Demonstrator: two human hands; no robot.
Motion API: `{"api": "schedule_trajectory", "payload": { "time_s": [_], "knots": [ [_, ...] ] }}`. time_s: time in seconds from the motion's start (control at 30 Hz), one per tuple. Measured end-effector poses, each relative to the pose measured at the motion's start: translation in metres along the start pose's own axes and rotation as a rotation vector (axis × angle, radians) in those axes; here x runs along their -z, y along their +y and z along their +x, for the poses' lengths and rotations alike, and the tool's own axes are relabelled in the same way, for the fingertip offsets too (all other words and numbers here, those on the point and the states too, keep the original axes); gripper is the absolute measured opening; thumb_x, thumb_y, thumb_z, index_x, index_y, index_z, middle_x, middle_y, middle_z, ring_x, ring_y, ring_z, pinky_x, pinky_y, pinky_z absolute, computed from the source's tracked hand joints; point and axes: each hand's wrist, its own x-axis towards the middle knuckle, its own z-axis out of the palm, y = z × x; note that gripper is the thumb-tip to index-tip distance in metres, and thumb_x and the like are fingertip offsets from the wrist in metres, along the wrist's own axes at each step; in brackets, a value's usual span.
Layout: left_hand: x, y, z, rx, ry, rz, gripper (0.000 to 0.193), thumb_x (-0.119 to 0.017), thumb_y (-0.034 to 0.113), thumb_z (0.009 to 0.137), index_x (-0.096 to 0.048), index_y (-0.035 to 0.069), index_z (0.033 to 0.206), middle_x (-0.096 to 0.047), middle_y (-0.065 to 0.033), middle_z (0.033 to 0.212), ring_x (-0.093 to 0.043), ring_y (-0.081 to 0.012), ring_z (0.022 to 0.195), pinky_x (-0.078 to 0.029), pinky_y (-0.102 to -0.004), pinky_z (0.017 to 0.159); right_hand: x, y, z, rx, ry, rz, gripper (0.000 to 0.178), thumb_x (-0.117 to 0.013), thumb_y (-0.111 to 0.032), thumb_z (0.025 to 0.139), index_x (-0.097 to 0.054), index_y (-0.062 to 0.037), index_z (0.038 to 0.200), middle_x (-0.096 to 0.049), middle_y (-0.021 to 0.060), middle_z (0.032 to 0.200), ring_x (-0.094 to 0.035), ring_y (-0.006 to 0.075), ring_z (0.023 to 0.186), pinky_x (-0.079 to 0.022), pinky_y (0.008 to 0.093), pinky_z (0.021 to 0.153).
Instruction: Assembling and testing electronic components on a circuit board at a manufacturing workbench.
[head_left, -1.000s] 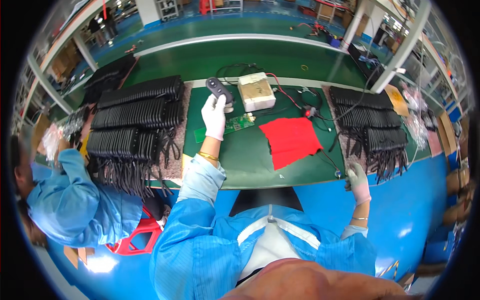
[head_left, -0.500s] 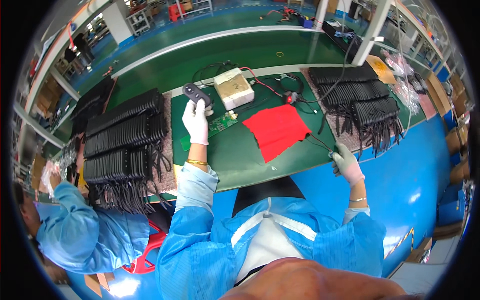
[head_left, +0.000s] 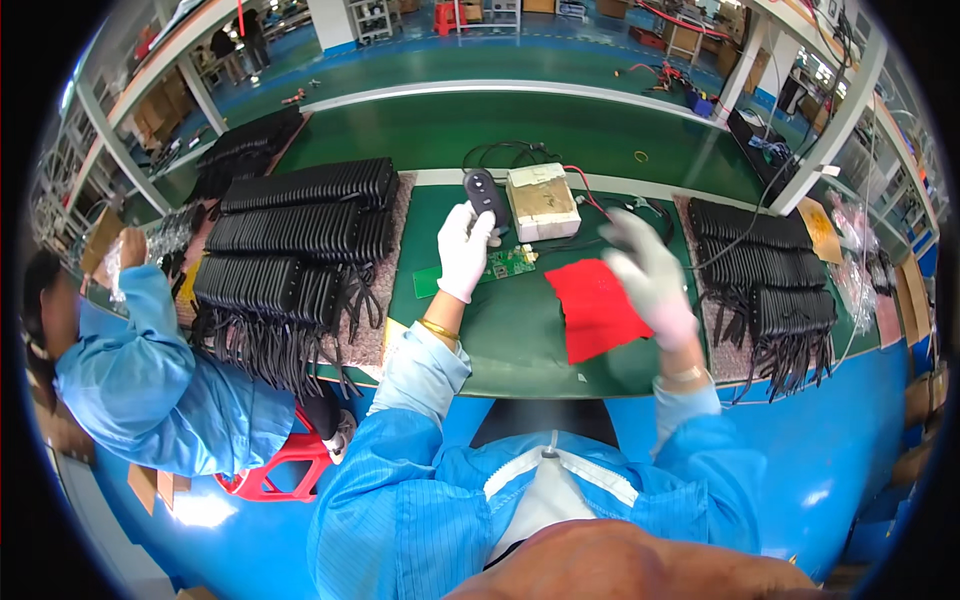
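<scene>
1. The scene is brightly lit, and white glare is thrown back by the blue floor (head_left: 800,440).
2. A faint sheen is carried by the green tabletop (head_left: 490,355).
3. The right grip (head_left: 650,280) is smeared by motion blur.
4. Straight edges are bowed and corners blacked out.

left hand (head_left: 466,250) gloved, gripping | right hand (head_left: 648,272) gloved, grip blurred | both forearms (head_left: 420,370) stretched forward

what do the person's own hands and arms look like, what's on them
The left hand and right hand wear white gloves. A gold-coloured bangle circles the left wrist; the right has a pale band, blurred. The bright blue sleeves show fine dark lines and end in paler blue cuffs.
</scene>
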Motion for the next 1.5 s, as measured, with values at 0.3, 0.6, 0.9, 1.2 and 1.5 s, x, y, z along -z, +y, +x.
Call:
{"api": "schedule_trajectory", "payload": {
  "time_s": [0.3,0.6,0.9,1.2,1.5],
  "knots": [
    [0.001,-0.004,0.001,-0.058,-0.144,0.179,0.022,-0.058,0.001,0.088,-0.061,-0.001,0.11,-0.055,-0.0033,0.083,-0.053,-0.0108,0.065,-0.05,-0.0232,0.059,-0.118,0.03,0.127,0.095,-0.343,0.467,0.028,-0.059,-0.016,0.087,-0.065,-0.0011,0.11,-0.067,0.0077,0.098,-0.059,0.0162,0.084,-0.047,0.0261,0.077],
    [0.005,-0.005,0.006,0.007,-0.269,0.175,0.028,-0.067,0.001,0.08,-0.059,0.001,0.107,-0.058,-0.0015,0.085,-0.05,-0.0077,0.068,-0.045,-0.0199,0.062,-0.12,0.035,0.129,0.031,-0.244,0.676,0.018,-0.059,-0.014,0.087,-0.067,-0.0005,0.095,-0.064,0.0033,0.082,-0.054,0.0115,0.072,-0.044,0.0227,0.068],
    [0.011,-0.004,0.005,-0.031,-0.34,0.208,0.03,-0.071,0.013,0.076,-0.062,0.004,0.103,-0.052,-0.0037,0.082,-0.047,-0.0155,0.066,-0.042,-0.0264,0.064,-0.111,0.025,0.125,0.163,-0.252,0.471,0.017,-0.06,-0.013,0.084,-0.068,0.0012,0.089,-0.064,0.0036,0.078,-0.054,0.0123,0.069,-0.043,0.0227,0.066],
    [0.005,0.012,-0.004,-0.134,-0.219,0.252,0.015,-0.068,0.017,0.084,-0.063,0.003,0.085,-0.05,-0.0019,0.075,-0.046,-0.0133,0.066,-0.039,-0.0253,0.062,-0.112,0.023,0.119,0.152,-0.289,0.47,0.021,-0.06,-0.014,0.084,-0.068,0.0028,0.094,-0.067,0.0051,0.081,-0.055,0.0141,0.072,-0.045,0.025,0.068],
    [0.007,0.009,-0.002,-0.128,-0.234,0.19,0.012,-0.064,0.013,0.087,-0.063,0.001,0.088,-0.054,-0.0033,0.077,-0.049,-0.0123,0.061,-0.04,-0.0243,0.057,-0.065,0.024,0.049,0.137,-0.16,-0.118,0.057,-0.066,-0.02,0.081,-0.05,-0.0005,0.132,-0.061,0.0178,0.123,-0.062,0.0317,0.104,-0.047,0.0346,0.092]
  ]
}}
